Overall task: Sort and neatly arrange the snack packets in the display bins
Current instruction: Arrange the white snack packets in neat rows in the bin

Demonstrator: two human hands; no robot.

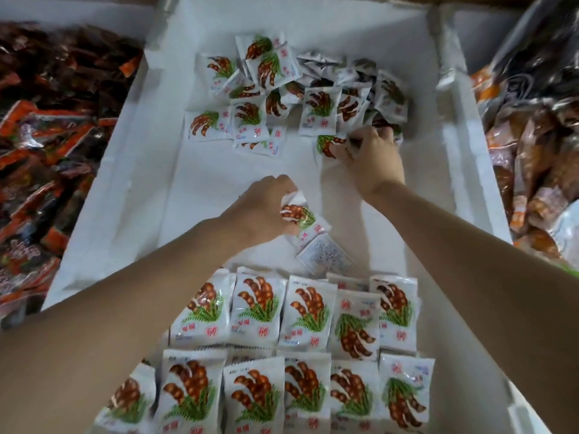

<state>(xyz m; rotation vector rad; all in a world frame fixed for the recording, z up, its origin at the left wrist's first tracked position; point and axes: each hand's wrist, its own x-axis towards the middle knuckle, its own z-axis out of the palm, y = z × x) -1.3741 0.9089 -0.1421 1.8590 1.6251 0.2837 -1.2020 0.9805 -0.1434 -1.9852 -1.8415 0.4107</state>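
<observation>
I see both arms stretched forward into the white bin (125, 183). The left hand (260, 211), at center frame, curls its fingers round a few snack packets (308, 225). The right hand (371, 161), upper right of center, pinches one packet (326, 144) at the edge of the loose pile (282, 89). Neat rows (297, 339) fill the bottom of the frame.

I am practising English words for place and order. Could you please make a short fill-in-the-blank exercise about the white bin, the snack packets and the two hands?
1. The tidy rows lie at the ____ (near/far) end of the white bin.
2. The right hand pinches a packet at the edge of the ____ (neat/loose) pile.
3. The left hand holds packets above the ____ (bare/covered) middle of the bin.

Missing words: near; loose; bare.
</observation>
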